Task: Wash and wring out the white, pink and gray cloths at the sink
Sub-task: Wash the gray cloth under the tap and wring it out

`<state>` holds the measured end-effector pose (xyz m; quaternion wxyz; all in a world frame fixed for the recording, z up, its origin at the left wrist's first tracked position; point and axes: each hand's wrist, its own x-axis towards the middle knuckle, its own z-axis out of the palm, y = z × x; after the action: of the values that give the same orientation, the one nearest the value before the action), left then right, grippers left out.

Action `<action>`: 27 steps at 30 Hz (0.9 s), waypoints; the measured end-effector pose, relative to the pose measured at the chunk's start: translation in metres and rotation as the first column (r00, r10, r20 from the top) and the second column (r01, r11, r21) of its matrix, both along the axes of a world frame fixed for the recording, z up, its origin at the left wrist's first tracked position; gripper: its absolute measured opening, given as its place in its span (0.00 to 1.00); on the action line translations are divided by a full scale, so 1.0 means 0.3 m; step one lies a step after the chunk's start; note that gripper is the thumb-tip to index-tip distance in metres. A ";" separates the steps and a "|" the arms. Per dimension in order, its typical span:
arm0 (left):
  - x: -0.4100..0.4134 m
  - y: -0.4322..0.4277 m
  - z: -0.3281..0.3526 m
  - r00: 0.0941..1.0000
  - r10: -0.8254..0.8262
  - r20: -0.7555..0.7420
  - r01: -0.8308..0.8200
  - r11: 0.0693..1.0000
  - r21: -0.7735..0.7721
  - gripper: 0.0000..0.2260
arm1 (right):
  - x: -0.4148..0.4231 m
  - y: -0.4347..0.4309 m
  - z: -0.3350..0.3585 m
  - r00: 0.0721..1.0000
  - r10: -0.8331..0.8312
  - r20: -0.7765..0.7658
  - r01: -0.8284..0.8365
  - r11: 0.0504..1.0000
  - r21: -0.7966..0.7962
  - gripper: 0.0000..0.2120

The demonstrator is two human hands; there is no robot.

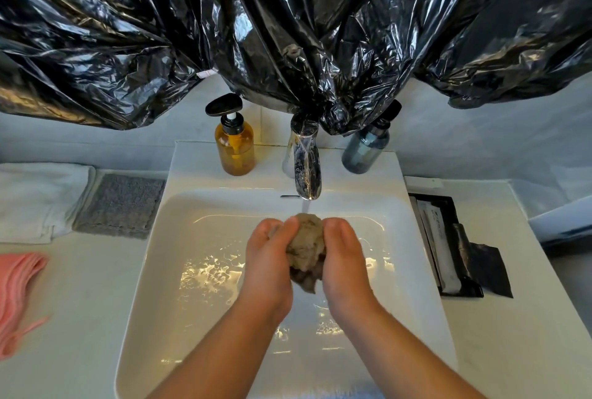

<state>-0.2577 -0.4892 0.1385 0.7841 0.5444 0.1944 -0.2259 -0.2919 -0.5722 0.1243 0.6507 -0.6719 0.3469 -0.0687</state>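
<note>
Left hand (267, 270) and right hand (347, 270) clamp their fingers round the balled gray cloth (306, 243) over the sink (160, 270) centre, under the running tap (306, 164). The pink cloth (19, 296) lies at the left edge of the desk (83, 286).

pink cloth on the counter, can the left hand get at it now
Probably, once it lets go: the left hand and right hand grip a wadded cloth under the tap, but only bare counter lies before the pink cloth.
</note>
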 end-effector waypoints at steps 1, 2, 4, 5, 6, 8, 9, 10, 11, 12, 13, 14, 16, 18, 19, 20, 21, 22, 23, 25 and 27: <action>0.015 -0.004 -0.011 0.997 0.072 -0.030 -0.072 0.997 0.011 0.04 | -0.027 0.021 -0.006 0.999 0.054 0.009 -0.054 0.999 0.006 0.10; 0.029 -0.007 -0.026 0.993 0.113 -0.031 -0.112 0.993 0.040 0.04 | -0.049 0.038 -0.013 0.993 0.117 0.011 -0.116 0.993 -0.011 0.11; 0.048 -0.021 -0.044 0.997 0.069 0.038 -0.072 0.991 0.112 0.07 | -0.076 0.062 -0.022 0.980 0.199 -0.001 -0.198 0.975 -0.098 0.11; 0.047 -0.029 -0.045 0.995 0.005 0.095 -0.019 0.988 0.155 0.08 | -0.076 0.067 -0.016 0.982 0.189 -0.015 -0.190 0.971 -0.145 0.08; 0.043 -0.035 -0.043 0.985 -0.078 0.154 0.043 0.976 0.215 0.08 | -0.069 0.067 -0.008 0.987 0.162 -0.014 -0.162 0.966 -0.200 0.06; 0.028 -0.045 -0.048 0.940 -0.246 0.238 0.157 0.928 0.339 0.10 | -0.045 0.049 0.008 0.993 0.115 0.018 -0.105 0.952 -0.288 0.08; 0.022 -0.042 -0.059 0.924 -0.303 0.233 0.203 0.905 0.374 0.11 | -0.027 0.034 0.016 0.994 0.108 0.024 -0.096 0.947 -0.306 0.10; 0.013 -0.034 -0.065 0.913 -0.349 0.213 0.250 0.889 0.383 0.11 | -0.009 0.016 0.021 0.994 0.112 0.005 -0.105 0.944 -0.312 0.12; 0.005 -0.023 -0.073 0.902 -0.383 0.198 0.292 0.881 0.371 0.12 | 0.008 -0.001 0.030 0.993 0.118 -0.028 -0.121 0.944 -0.306 0.14; -0.004 -0.010 -0.075 0.894 -0.406 0.189 0.324 0.878 0.353 0.13 | 0.020 -0.019 0.034 0.990 0.125 -0.061 -0.137 0.949 -0.284 0.14; -0.013 0.003 -0.078 0.887 -0.424 0.184 0.343 0.871 0.351 0.13 | 0.025 -0.034 0.038 0.989 0.126 -0.075 -0.141 0.958 -0.248 0.13; -0.022 0.016 -0.076 0.879 -0.440 0.184 0.354 0.861 0.365 0.13 | 0.024 -0.042 0.043 0.990 0.121 -0.071 -0.134 0.969 -0.208 0.13; -0.034 0.048 -0.089 0.885 -0.437 0.160 0.363 0.863 0.351 0.16 | -0.004 -0.044 0.047 0.991 0.129 -0.036 -0.132 0.985 -0.115 0.10; -0.036 0.084 -0.091 0.910 -0.414 0.018 0.406 0.901 0.151 0.18 | -0.047 -0.038 0.055 0.988 0.155 0.022 -0.155 0.988 0.005 0.08; -0.034 0.096 -0.081 0.917 -0.396 -0.039 0.397 0.917 0.026 0.16 | -0.066 -0.039 0.061 0.985 0.165 0.045 -0.167 0.985 0.046 0.09; -0.026 0.105 -0.072 0.934 -0.353 -0.062 0.351 0.935 -0.045 0.14 | -0.080 -0.044 0.058 0.983 0.171 0.061 -0.174 0.983 0.053 0.11; -0.014 0.106 -0.071 0.964 -0.260 -0.057 0.258 0.965 -0.041 0.12 | -0.091 -0.049 0.049 0.983 0.171 0.063 -0.173 0.984 0.037 0.13; -0.005 0.101 -0.068 0.989 -0.143 -0.040 0.143 0.990 0.008 0.12 | -0.098 -0.050 0.041 0.984 0.169 0.048 -0.170 0.985 0.019 0.13; 0.002 0.091 -0.068 0.999 -0.034 -0.008 0.035 0.997 0.067 0.11 | -0.104 -0.044 0.032 0.986 0.168 0.013 -0.168 0.986 0.003 0.15; -0.004 0.054 -0.051 0.998 0.023 0.055 -0.027 0.996 0.080 0.13 | -0.117 -0.007 0.020 0.984 0.176 -0.012 -0.176 0.984 0.015 0.17; -0.031 0.013 -0.019 0.995 -0.049 0.083 0.047 0.999 0.021 0.18 | -0.126 0.042 0.007 0.991 0.129 0.038 -0.131 0.991 0.030 0.14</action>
<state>-0.2669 -0.4852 0.1327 0.7806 0.5655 0.1503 -0.2199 -0.3298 -0.5597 0.1264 0.6709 -0.6810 0.2916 -0.0326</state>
